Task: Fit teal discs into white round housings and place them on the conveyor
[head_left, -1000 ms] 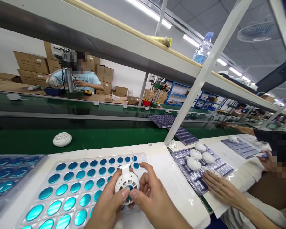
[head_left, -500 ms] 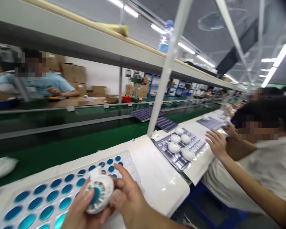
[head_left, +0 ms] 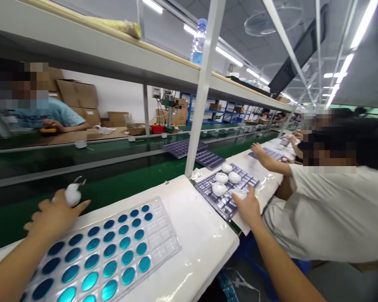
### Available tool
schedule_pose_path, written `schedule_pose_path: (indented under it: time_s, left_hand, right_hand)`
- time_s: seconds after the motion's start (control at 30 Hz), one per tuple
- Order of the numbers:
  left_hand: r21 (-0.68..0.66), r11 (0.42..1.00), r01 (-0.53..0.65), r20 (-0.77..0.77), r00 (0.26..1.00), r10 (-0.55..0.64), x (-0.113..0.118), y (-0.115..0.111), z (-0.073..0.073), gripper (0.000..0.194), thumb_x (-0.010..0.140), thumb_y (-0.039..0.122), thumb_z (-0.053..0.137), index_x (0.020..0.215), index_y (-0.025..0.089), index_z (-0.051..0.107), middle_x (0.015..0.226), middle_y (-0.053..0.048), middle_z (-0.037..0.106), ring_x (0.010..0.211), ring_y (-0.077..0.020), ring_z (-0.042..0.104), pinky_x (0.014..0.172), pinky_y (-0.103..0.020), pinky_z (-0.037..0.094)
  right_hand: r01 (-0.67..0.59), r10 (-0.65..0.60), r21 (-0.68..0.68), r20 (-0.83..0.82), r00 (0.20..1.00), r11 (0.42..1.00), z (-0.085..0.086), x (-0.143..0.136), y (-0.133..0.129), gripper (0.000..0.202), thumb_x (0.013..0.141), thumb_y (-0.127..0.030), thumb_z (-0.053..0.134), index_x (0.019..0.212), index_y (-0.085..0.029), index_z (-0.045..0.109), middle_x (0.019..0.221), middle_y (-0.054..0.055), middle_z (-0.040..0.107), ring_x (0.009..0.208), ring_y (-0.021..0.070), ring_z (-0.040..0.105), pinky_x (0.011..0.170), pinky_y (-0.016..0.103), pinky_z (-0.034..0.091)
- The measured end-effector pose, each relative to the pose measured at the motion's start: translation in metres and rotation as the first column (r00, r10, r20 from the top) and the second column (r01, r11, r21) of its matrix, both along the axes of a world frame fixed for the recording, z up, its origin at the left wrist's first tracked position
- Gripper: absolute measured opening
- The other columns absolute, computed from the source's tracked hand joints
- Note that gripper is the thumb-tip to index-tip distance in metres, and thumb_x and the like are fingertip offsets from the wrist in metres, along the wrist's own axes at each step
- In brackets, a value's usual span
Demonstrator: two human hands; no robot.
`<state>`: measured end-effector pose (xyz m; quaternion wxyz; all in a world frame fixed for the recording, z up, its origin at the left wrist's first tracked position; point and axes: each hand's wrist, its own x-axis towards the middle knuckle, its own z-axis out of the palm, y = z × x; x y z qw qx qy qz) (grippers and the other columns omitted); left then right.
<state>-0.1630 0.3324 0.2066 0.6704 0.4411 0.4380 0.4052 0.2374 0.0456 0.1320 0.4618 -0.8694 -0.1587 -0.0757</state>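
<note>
My left hand (head_left: 55, 214) reaches over the green conveyor belt (head_left: 119, 184), fingers pinching a small round white plastic piece (head_left: 72, 193) with a thin wire. My right hand (head_left: 247, 205) rests spread on a white dome in the grey tray (head_left: 227, 203) holding four domes. A clear tray (head_left: 164, 235) holds teal discs (head_left: 113, 251).

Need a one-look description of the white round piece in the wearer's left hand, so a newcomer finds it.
Start at the green conveyor belt running along the far edge of the white bench. At its near edge, above the tray of blue discs, the left hand reaches out. The white round piece sits at its fingers, alone over the belt, unlike the similar white pieces resting on the dark tray farther right.
</note>
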Motion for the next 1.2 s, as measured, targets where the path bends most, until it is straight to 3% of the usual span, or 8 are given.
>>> schedule_pose_path:
  time_s: [0.17,0.27,0.4,0.53,0.63,0.77,1.0,1.2]
  left_hand:
    - [0.01,0.995,0.101,-0.137,0.986,-0.099,0.013,-0.067,-0.017,0.005,0.078,0.015,0.072,0.08,0.018,0.069,0.067,0.004,0.069,0.059,-0.0142,0.067,0.047,-0.014,0.046]
    - [-0.105,0.958,0.268,-0.094,0.956,-0.278,0.029,-0.122,-0.024,0.028,0.085,0.041,0.066,0.087,0.015,0.074,0.088,-0.013,0.076,0.065,-0.026,0.072,0.058,-0.035,0.059]
    - [-0.269,0.91,0.315,0.395,0.898,-0.194,0.03,-0.152,-0.024,0.039,0.09,0.035,0.061,0.124,0.016,0.06,0.11,-0.015,0.071,0.084,-0.0262,0.072,0.072,-0.038,0.058]
    - [-0.289,0.957,-0.003,0.303,0.948,0.094,0.011,-0.129,-0.033,0.036,0.092,0.028,0.057,0.126,0.017,0.052,0.097,-0.011,0.07,0.068,-0.0208,0.068,0.056,-0.031,0.055]
    - [-0.256,0.965,-0.065,0.287,0.948,0.14,0.003,-0.117,-0.041,0.035,0.092,0.032,0.056,0.124,0.019,0.052,0.086,-0.007,0.068,0.059,-0.0176,0.062,0.048,-0.028,0.05]
    - [-0.263,0.965,-0.013,0.286,0.954,0.091,0.006,-0.125,-0.045,0.031,0.087,0.042,0.062,0.106,0.017,0.061,0.064,-0.002,0.064,0.05,-0.0155,0.054,0.047,-0.026,0.048]
    - [-0.264,0.964,-0.041,0.211,0.972,0.099,0.01,-0.133,-0.05,0.038,0.076,0.048,0.074,0.1,0.022,0.06,0.069,0.0,0.066,0.047,-0.0147,0.053,0.05,-0.028,0.048]
    - [-0.228,0.973,-0.038,0.172,0.982,0.079,0.012,-0.136,-0.048,0.04,0.078,0.05,0.071,0.104,0.022,0.059,0.066,0.002,0.064,0.047,-0.0135,0.052,0.051,-0.027,0.046]
  right_hand:
    - [-0.17,0.175,0.163,-0.02,0.984,0.972,0.006,-0.093,0.009,0.085,0.075,-0.051,0.065,0.148,-0.019,0.035,0.132,0.019,0.058,0.108,0.0368,0.064,0.09,0.047,0.052]
    - [-0.619,0.721,0.404,-0.173,0.671,0.673,0.009,-0.172,0.038,0.091,0.078,-0.037,0.07,0.154,-0.025,0.021,0.134,0.016,0.056,0.103,0.0306,0.068,0.085,0.042,0.056]
    - [-0.877,0.902,0.214,-0.106,0.418,0.431,0.02,-0.23,0.094,0.092,0.075,-0.03,0.078,0.153,-0.024,0.027,0.138,0.012,0.057,0.121,0.0272,0.059,0.095,0.035,0.051]
    - [-0.85,0.86,-0.172,-0.024,0.509,0.498,0.023,-0.218,0.145,0.026,0.097,-0.023,0.048,0.113,-0.015,0.068,0.108,0.01,0.071,0.103,0.0222,0.066,0.089,0.031,0.05]
    - [-0.771,0.816,-0.359,-0.04,0.576,0.527,0.012,-0.207,0.165,0.017,0.088,-0.014,0.057,0.091,-0.011,0.074,0.1,0.018,0.071,0.102,0.0332,0.065,0.089,0.043,0.049]
    - [-0.697,0.804,-0.518,-0.028,0.594,0.497,-0.005,-0.214,0.166,0.024,0.083,-0.013,0.061,0.105,-0.008,0.071,0.11,0.022,0.068,0.107,0.039,0.061,0.093,0.049,0.045]
    - [-0.678,0.799,-0.551,-0.034,0.601,0.487,-0.011,-0.217,0.161,0.019,0.086,-0.016,0.056,0.1,-0.012,0.068,0.105,0.021,0.069,0.102,0.039,0.062,0.089,0.048,0.045]
    - [-0.842,0.878,-0.321,-0.061,0.475,0.434,-0.005,-0.209,0.156,0.006,0.083,-0.014,0.052,0.081,-0.02,0.053,0.088,0.012,0.067,0.086,0.0301,0.063,0.079,0.042,0.046]
